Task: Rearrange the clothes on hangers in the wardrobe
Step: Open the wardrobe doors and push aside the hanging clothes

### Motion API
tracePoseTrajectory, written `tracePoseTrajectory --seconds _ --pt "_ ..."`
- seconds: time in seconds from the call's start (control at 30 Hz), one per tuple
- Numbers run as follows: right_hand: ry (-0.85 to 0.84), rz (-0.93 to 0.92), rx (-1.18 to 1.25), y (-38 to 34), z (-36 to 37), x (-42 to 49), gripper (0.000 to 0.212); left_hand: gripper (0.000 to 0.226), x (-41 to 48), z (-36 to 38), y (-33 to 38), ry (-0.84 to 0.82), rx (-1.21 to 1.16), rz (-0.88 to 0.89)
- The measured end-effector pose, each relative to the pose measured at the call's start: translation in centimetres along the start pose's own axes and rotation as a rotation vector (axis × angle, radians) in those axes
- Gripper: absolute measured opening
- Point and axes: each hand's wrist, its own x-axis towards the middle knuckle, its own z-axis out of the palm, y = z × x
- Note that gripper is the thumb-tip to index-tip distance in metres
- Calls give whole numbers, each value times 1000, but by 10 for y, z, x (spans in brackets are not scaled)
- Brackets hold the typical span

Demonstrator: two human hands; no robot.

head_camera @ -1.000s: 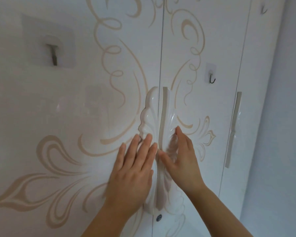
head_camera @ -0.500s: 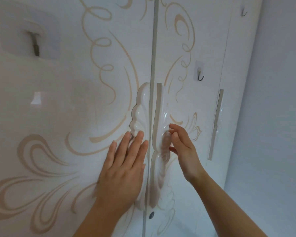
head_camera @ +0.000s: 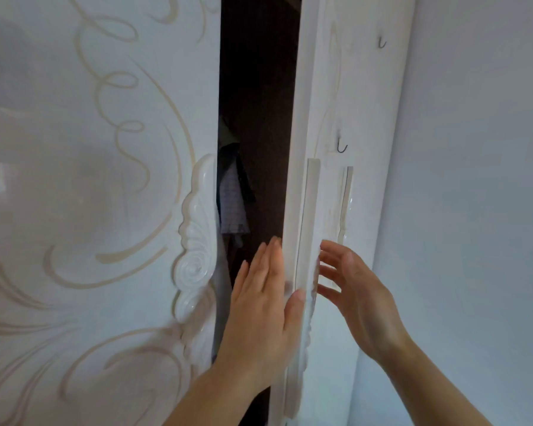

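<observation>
The white wardrobe's right door [head_camera: 317, 87] stands partly swung out, and a dark gap shows between it and the closed left door [head_camera: 105, 179]. Inside the gap hang clothes [head_camera: 233, 201]: a checked garment with a darker one beside it; their hangers are hidden. My left hand [head_camera: 262, 305] holds the right door's edge, fingers flat on its inner side and thumb on the long handle [head_camera: 308, 226]. My right hand [head_camera: 360, 299] hovers just right of that handle with its fingers spread, holding nothing.
The left door carries a carved white handle [head_camera: 197, 241] and beige swirls. Two small hooks [head_camera: 341, 146] [head_camera: 381, 42] stick out from the door fronts on the right. Another door's handle [head_camera: 346, 204] sits behind. A plain pale wall [head_camera: 474, 210] closes in on the right.
The right door has swung outward, exposing the dark inside and the clothes. My left hand moved from the left door to the right door's edge; my right hand came off the handle and spread.
</observation>
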Motion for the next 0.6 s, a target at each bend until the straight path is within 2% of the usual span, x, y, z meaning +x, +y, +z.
tracePoseTrajectory --seconds 0.07,0.13,0.2,0.27,0.33,0.4,0.47,0.6 --pt "-33 22 -56 -9 -15 -6 46 60 -2 11 12 -22 -53 18" --pt "-53 11 -220 -22 -30 -12 41 68 -4 18 26 -29 -47 66" --pt "32 -82 -426 -41 -44 -16 35 69 -4 27 42 28 -22 123" --pt "165 -228 -519 -69 -55 -18 33 65 -3 37 60 80 18 139" --pt "228 -407 -624 -102 -62 -19 30 62 -2 46 79 91 42 147" --pt "225 -628 -851 -131 -66 -19 32 59 1 55 97 84 84 152" --pt "234 -812 -1087 -150 -69 -17 37 60 3 69 113 101 26 224" --pt "155 -1061 -1453 -162 -77 -4 36 58 16 97 144 113 8 311"
